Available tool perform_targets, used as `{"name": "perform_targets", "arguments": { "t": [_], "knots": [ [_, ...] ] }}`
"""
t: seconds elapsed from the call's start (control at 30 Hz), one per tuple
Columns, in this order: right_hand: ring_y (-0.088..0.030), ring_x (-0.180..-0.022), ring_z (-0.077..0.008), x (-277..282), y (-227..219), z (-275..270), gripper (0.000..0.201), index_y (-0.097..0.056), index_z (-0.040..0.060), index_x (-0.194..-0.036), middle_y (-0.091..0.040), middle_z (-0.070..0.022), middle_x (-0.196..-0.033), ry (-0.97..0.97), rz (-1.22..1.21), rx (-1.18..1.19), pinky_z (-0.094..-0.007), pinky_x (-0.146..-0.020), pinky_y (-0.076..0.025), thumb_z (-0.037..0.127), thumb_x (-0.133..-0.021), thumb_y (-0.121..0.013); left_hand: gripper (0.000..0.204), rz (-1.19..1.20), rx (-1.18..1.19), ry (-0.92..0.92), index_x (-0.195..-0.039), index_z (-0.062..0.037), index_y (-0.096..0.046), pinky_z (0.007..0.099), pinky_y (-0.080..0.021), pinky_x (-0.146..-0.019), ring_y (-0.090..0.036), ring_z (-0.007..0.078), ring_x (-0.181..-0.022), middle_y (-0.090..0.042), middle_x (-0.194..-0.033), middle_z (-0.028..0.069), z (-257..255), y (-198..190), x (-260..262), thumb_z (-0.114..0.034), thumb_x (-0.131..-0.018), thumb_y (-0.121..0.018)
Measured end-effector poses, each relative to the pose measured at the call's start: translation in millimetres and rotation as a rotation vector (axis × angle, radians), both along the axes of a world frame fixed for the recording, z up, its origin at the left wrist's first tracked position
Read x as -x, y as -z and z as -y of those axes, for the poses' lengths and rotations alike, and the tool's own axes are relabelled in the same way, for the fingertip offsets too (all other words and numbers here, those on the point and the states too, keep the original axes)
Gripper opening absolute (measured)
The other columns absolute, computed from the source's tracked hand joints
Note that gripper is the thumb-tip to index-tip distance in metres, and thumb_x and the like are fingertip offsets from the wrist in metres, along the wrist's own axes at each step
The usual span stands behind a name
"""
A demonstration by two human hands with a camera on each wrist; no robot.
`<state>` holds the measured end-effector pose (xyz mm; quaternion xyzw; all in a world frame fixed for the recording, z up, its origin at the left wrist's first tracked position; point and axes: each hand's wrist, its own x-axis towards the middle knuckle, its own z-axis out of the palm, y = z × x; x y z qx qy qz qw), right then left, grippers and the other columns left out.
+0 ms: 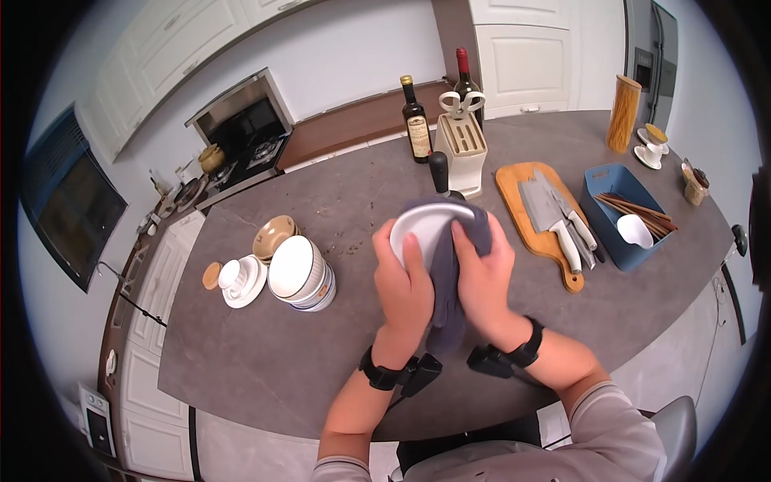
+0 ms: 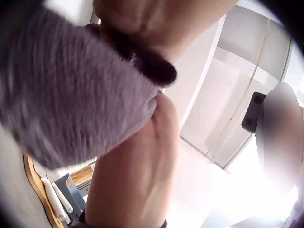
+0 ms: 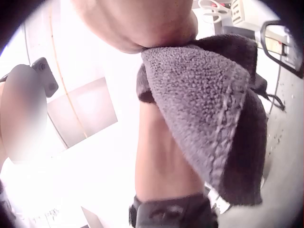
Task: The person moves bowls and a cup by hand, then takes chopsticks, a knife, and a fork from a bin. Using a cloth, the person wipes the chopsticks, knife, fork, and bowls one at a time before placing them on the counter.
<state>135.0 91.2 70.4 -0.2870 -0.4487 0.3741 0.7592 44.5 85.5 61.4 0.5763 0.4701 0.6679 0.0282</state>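
Both hands hold a white bowl (image 1: 418, 231) tilted up over the counter, with a grey-purple towel (image 1: 447, 293) bunched about it. My left hand (image 1: 404, 283) grips the bowl's left side, its thumb lying over the inner face. On the right, my right hand (image 1: 487, 277) pinches the towel against the bowl, thumb pressing inward. The cloth hangs down between the two wrists. In the left wrist view the towel (image 2: 71, 95) covers most of the left side and hides the bowl. A loose fold of towel (image 3: 199, 99) drapes below the hand in the right wrist view.
Stacked white bowls (image 1: 301, 273), a brown bowl (image 1: 275, 237) and a cup on saucers (image 1: 234, 277) stand left. Behind are a knife block (image 1: 461, 153) with scissors and two bottles. Rightward lie knives on a cutting board (image 1: 522, 193) and a blue bin (image 1: 598, 213). Dark crumbs dot the counter.
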Motion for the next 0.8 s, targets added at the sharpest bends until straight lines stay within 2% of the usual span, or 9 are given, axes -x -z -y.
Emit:
{"name": "perform_targets", "arguments": {
  "t": [0.07, 0.13, 0.3, 0.37, 0.5, 0.63, 0.7, 0.73, 0.8],
  "knots": [
    [-0.054, -0.083, -0.0070, -16, -9, -11, 0.020, -0.058, -0.0070, -0.105, -0.064, -0.0052, -0.089, -0.205, 0.095, 0.107, -0.0248, -0.075, -0.047, 0.002, -0.088, -0.059, 0.030, -0.074, 0.024, 0.029, -0.115, -0.0016, -0.051, 0.0313, -0.049, -0.063, -0.066, 0.0241, -0.072, -0.066, -0.084, 0.0165, 5, -9, 9, -0.025, -0.097, -0.048],
    [-0.056, -0.083, -0.0085, -35, -10, -20, 0.021, -0.058, -0.0063, -0.106, -0.065, -0.0066, -0.089, -0.206, 0.307, 0.021, -0.0256, -0.076, -0.048, 0.002, -0.087, -0.060, 0.026, -0.203, 0.398, 0.139, -0.113, -0.0072, -0.053, 0.0413, -0.049, -0.060, -0.065, 0.0365, -0.070, -0.065, -0.076, 0.0183, 14, -27, 20, -0.025, -0.096, -0.048],
    [-0.064, -0.085, -0.0164, -38, -16, -12, 0.023, -0.060, -0.0013, -0.108, -0.067, -0.0141, -0.094, -0.205, 0.636, -0.074, -0.0284, -0.078, -0.049, 0.003, -0.086, -0.061, 0.023, -0.312, 0.368, 0.179, -0.111, -0.0121, -0.059, 0.0393, -0.049, -0.057, -0.064, 0.0366, -0.067, -0.065, -0.074, 0.0181, 3, -16, 25, -0.026, -0.095, -0.050],
    [-0.061, -0.086, -0.0137, -26, -8, -15, 0.023, -0.058, -0.0026, -0.109, -0.066, -0.0115, -0.095, -0.162, 0.581, -0.099, -0.0276, -0.078, -0.048, 0.004, -0.088, -0.059, 0.028, -0.150, 0.194, 0.100, -0.116, -0.0085, -0.057, 0.0372, -0.050, -0.066, -0.067, 0.0332, -0.076, -0.066, -0.082, 0.0187, -3, -9, 18, -0.026, -0.097, -0.047],
    [-0.055, -0.085, -0.0069, 2, 12, -19, 0.022, -0.054, -0.0014, -0.113, -0.060, -0.0015, -0.096, -0.131, -0.083, 0.120, -0.0232, -0.075, -0.046, 0.009, -0.093, -0.055, 0.039, 0.189, 0.143, 0.177, -0.128, 0.0007, -0.045, 0.0345, -0.046, -0.086, -0.062, 0.0248, -0.098, -0.065, -0.102, 0.0173, -22, 21, -1, -0.025, -0.100, -0.039],
    [-0.056, -0.083, -0.0076, -25, 16, -42, 0.021, -0.057, -0.0024, -0.110, -0.062, -0.0031, -0.093, -0.262, 0.032, 0.241, -0.0239, -0.075, -0.047, 0.009, -0.092, -0.057, 0.045, -0.234, 0.378, 0.211, -0.133, -0.0057, -0.041, 0.0408, -0.049, -0.079, -0.064, 0.0367, -0.091, -0.065, -0.093, 0.0236, -16, 7, 26, -0.029, -0.095, -0.047],
    [-0.057, -0.084, -0.0085, -40, 17, -51, 0.021, -0.059, -0.0031, -0.108, -0.064, -0.0052, -0.092, -0.354, 0.660, 0.135, -0.0249, -0.076, -0.047, 0.008, -0.090, -0.059, 0.048, -0.188, 0.651, 0.119, -0.132, -0.0079, -0.042, 0.0449, -0.049, -0.068, -0.064, 0.0404, -0.078, -0.066, -0.079, 0.0207, -9, -11, 31, -0.032, -0.092, -0.051],
    [-0.064, -0.081, -0.0228, -40, 18, -51, 0.023, -0.060, -0.0034, -0.104, -0.065, -0.0180, -0.090, -0.285, 0.745, 0.012, -0.0317, -0.075, -0.048, 0.008, -0.084, -0.062, 0.043, -0.295, 0.541, 0.114, -0.129, -0.0080, -0.045, 0.0458, -0.047, -0.061, -0.064, 0.0390, -0.067, -0.066, -0.068, 0.0156, -14, -4, 35, -0.031, -0.093, -0.050],
    [-0.064, -0.082, -0.0264, -36, 14, -42, 0.023, -0.060, -0.0030, -0.103, -0.065, -0.0182, -0.090, -0.247, 0.728, -0.017, -0.0324, -0.075, -0.048, 0.008, -0.083, -0.063, 0.041, -0.331, 0.527, 0.161, -0.127, -0.0071, -0.047, 0.0460, -0.047, -0.062, -0.064, 0.0392, -0.068, -0.066, -0.068, 0.0155, -18, 2, 34, -0.030, -0.093, -0.049]
  ]
}}
